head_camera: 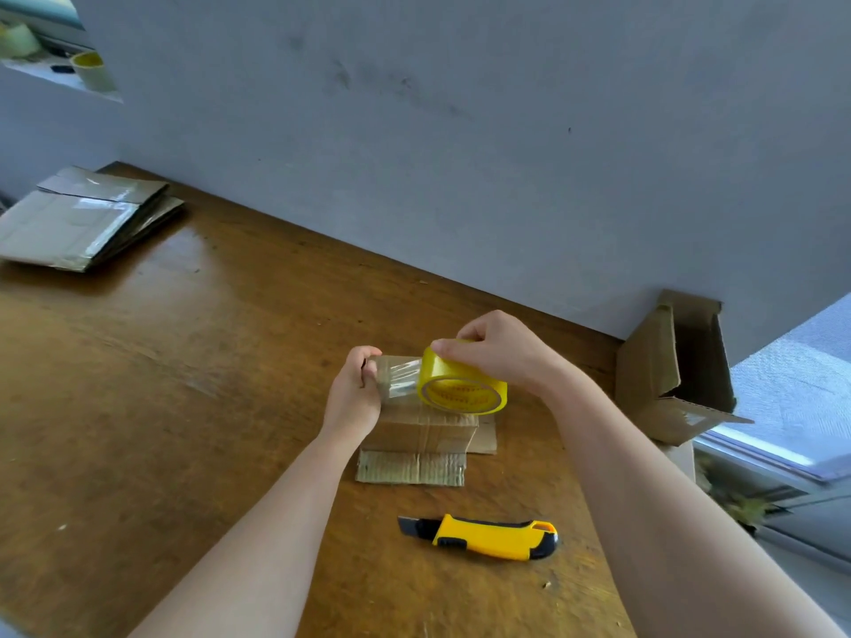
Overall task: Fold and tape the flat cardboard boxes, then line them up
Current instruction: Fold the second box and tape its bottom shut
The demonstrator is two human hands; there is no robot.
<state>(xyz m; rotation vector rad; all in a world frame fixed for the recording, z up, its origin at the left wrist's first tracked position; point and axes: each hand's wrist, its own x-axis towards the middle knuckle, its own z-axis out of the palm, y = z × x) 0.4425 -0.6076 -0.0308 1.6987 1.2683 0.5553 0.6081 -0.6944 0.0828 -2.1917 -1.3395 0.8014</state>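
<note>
My right hand (499,349) grips the yellow tape roll (462,384) above the small cardboard box (426,430) on the wooden table (184,384), while my left hand (357,391) pinches the clear strip (398,377) pulled from it. A yellow utility knife (483,536) lies nearer me (blade out), and flat boxes (83,218) are stacked far left.

Wooden table (193,384): flat cardboard stack (83,218) at far-left corner, folded box (421,437) mid-surface, yellow utility knife (483,536) toward near edge.
</note>
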